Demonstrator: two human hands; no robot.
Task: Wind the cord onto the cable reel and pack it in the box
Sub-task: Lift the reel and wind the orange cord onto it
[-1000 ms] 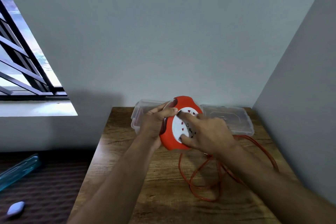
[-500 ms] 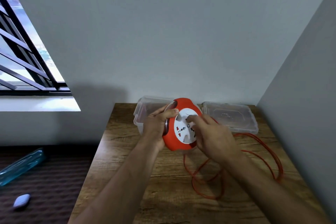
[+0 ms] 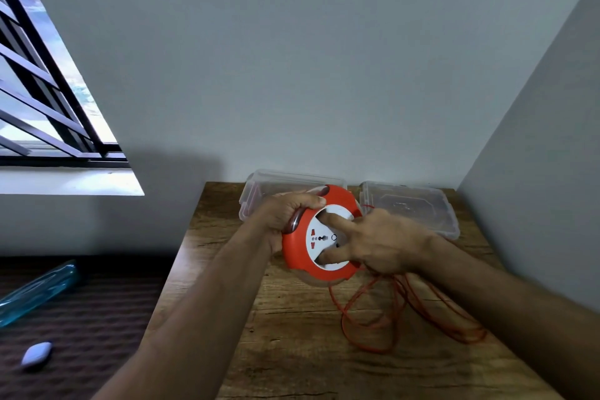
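An orange cable reel (image 3: 297, 253) with a white socket face is held up above the wooden table (image 3: 292, 351). My left hand (image 3: 285, 214) grips its handle at the upper left rim. On the white centre disc rests my right hand (image 3: 380, 243), forefinger and thumb pressed into the disc's recesses. Loose orange cord (image 3: 383, 318) hangs from the reel's underside and lies in loops on the table to the right. A clear plastic box (image 3: 256, 191) stands behind the reel, partly hidden by it, and its clear lid (image 3: 412, 208) lies to the right.
Grey walls close the table in at the back and right. The table's left edge drops to a dark floor or mat with a blue transparent bottle (image 3: 35, 292) and a small pale oval object (image 3: 35, 354). A barred window (image 3: 42, 101) is at the left.
The white centre disc has turned under my right hand's fingers, and the socket markings sit in a different place. The cord loops on the table have shifted slightly.
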